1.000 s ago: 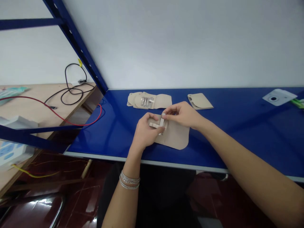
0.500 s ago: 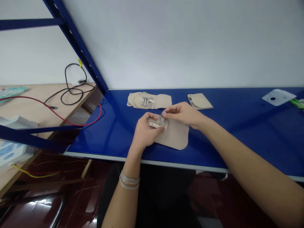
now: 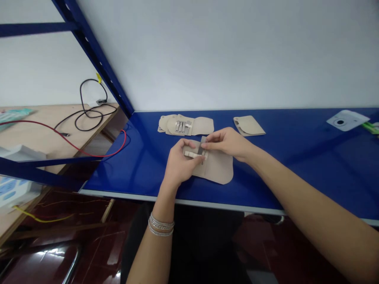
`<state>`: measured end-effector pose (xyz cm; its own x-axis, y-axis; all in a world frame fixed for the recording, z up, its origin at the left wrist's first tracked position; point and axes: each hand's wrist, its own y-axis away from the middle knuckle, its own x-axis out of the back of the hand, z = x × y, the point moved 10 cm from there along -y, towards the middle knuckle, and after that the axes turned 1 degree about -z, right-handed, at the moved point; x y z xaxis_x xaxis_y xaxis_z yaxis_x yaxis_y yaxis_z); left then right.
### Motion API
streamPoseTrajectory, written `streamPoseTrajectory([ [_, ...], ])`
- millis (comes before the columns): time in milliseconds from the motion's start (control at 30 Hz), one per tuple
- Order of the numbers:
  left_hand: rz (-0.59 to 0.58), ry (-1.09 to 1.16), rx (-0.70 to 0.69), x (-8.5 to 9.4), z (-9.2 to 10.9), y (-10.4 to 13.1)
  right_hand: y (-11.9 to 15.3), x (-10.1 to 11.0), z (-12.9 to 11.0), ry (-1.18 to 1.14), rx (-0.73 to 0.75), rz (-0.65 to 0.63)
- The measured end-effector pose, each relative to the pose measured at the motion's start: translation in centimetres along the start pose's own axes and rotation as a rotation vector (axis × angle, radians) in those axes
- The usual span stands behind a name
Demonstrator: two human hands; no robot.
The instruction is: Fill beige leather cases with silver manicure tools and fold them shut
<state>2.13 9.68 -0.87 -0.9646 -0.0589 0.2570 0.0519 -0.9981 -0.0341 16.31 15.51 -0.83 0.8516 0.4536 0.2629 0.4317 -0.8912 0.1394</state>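
Observation:
An opened beige manicure case [image 3: 220,169] lies on the blue table with a light elastic strap [image 3: 192,154] across its left half. My left hand [image 3: 182,163] grips that left half, thumb over the strap and fingers along the upper edge. Between thumb and fingers of my right hand [image 3: 226,142] is a flat grey metal tool [image 3: 202,145], its lower end at the strap. Its exact kind is partly hidden by my fingers. Behind my hands are stacked open beige cases [image 3: 204,125], the top one holding several metal nail tools [image 3: 183,127].
A folded beige case [image 3: 250,125] rests at the back, right of the stack. Farther right is a pale pouch with a dark round mark [image 3: 343,121], beside a green item [image 3: 370,128]. A red cable [image 3: 118,148] loops over the table's left edge near a blue frame post [image 3: 100,59].
The metal tool stands a little higher out of the strap's upper side, with my right fingers on its upper part. My left hand stays on the case, which has shifted slightly left.

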Motion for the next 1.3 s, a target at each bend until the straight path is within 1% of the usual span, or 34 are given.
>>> streamPoseTrajectory([
  [267, -0.001, -0.077, 0.006, 0.0, 0.1, 0.0, -0.2, 0.1, 0.0, -0.028, 0.010, 0.011],
  [467, -0.001, -0.075, -0.006, 0.0, 0.3, 0.1, -0.2, 0.7, -0.3, -0.067, 0.034, 0.048],
  [600, 0.016, -0.064, -0.025, 0.2, 0.4, 0.1, 0.0, 0.4, -0.2, -0.080, 0.007, 0.006],
  [733, 0.010, -0.040, -0.024, 0.1, 0.4, 0.1, 0.1, 0.0, -0.4, -0.054, 0.029, -0.015],
  [867, 0.015, -0.057, -0.022, 0.1, 0.4, 0.1, -0.1, 0.2, -0.4, -0.062, 0.068, 0.039],
  [933, 0.011, -0.077, -0.022, 0.1, 0.5, 0.1, -0.3, 1.0, -0.3, -0.085, 0.075, 0.095],
  [1000, -0.012, -0.085, -0.017, 0.0, 0.5, 0.1, -0.5, 2.5, -0.4, -0.107, 0.090, 0.170],
  [1067, -0.023, -0.079, -0.012, 0.1, 0.5, 0.3, -0.5, 4.6, -0.6, -0.126, 0.124, 0.263],
  [1133, 0.001, -0.041, -0.006, 0.9, 0.7, 0.4, -0.3, 7.1, -0.7, -0.091, 0.138, 0.356],
  [1200, 0.046, 0.039, 0.006, 2.0, 0.7, 0.6, 0.1, 9.1, -0.5, 0.049, 0.077, 0.405],
  [1233, 0.060, 0.085, 0.016, 2.5, 0.7, 0.7, 0.2, 9.8, -0.1, 0.119, 0.020, 0.397],
  [1300, 0.070, 0.163, 0.035, 3.3, 0.7, 0.8, 0.4, 10.6, 0.7, 0.257, -0.104, 0.329],
])
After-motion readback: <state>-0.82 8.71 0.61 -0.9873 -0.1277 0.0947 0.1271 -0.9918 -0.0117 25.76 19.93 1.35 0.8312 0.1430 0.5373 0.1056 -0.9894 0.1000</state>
